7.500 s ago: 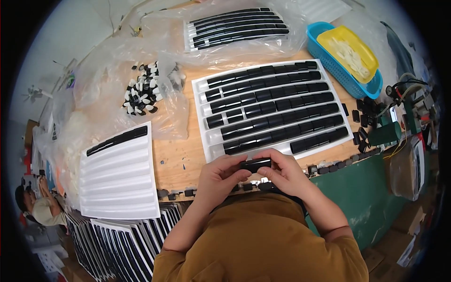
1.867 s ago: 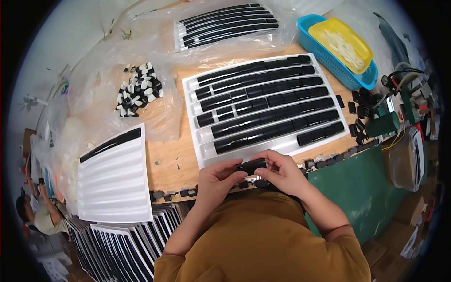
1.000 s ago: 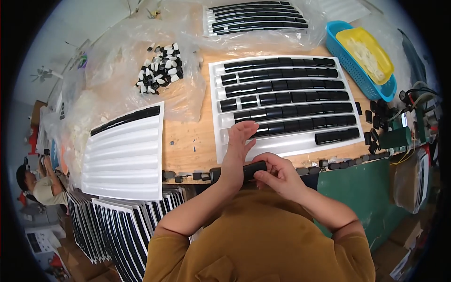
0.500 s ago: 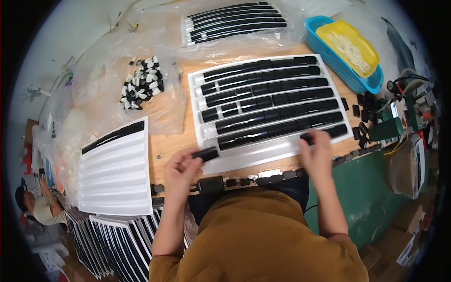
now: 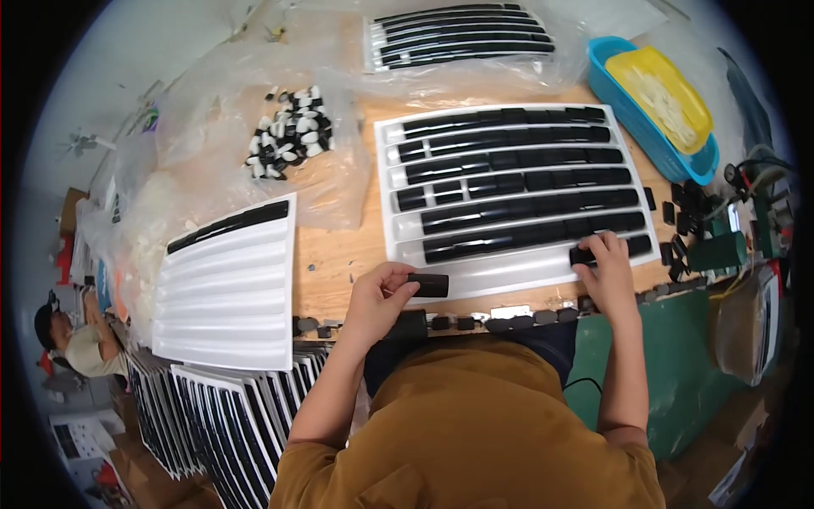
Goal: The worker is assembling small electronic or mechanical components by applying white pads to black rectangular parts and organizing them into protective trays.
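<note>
Black and oblong, the small plastic part sits pinched between the thumb and fingertips of our left hand, hovering just over the near rim of the white ribbed tray at about 7 o'clock of that tray. Our right hand is over at the tray's 5 o'clock corner, fingers curled down on another black piece at the end of the nearest filled row; we cannot tell whether it grips that piece or merely presses it. To do this well, we judge, we keep the held part level and lengthwise with the grooves, seat it flush against its neighbour, and steady the tray so the rows above stay put. At 9 o'clock of the tray lies a second white tray, almost bare but for one dark strip along its top. At 11 o'clock a heap of black-and-white caps rests on clear plastic sheeting, and at 2 o'clock a blue bin holds a yellow one.
</note>
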The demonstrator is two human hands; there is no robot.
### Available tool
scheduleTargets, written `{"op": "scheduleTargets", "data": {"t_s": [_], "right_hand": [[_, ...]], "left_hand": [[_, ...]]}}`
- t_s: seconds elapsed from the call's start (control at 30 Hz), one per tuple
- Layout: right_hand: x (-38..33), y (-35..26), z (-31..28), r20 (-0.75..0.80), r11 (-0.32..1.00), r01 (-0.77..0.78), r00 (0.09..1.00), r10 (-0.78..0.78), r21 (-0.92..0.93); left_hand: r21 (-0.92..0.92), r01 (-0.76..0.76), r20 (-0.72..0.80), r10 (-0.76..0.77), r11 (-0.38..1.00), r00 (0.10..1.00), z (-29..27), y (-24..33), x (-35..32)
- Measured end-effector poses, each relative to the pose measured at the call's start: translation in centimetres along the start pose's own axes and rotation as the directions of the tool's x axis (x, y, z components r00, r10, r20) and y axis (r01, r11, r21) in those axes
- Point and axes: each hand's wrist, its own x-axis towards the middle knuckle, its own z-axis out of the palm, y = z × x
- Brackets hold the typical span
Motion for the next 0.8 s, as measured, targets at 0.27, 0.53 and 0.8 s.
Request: {"op": "scheduleTargets", "data": {"t_s": [0.27, 0.53, 0.8], "right_hand": [[1.4, 0.4, -1.8, 0.123, 0.993, 0.117, 0.985, -0.117, 0.008], [2.2, 1.2, -0.8, 0.154, 0.984, 0.168, 0.975, -0.158, -0.054], [0.7, 2.4, -0.1, -0.227, 0.908, -0.032, 0.964, 0.138, 0.417]], "left_hand": [[0.197, -0.086, -0.547, 0.182, 0.977, 0.817, -15.6, 0.4, 2.3], [0.235, 0.149, -0.620, 0.031, 0.961, 0.784, -23.2, -2.9, 7.0], [0.763, 0.481, -0.594, 0.176, 0.432, 0.785, -19.1, -0.6, 7.8]]}}
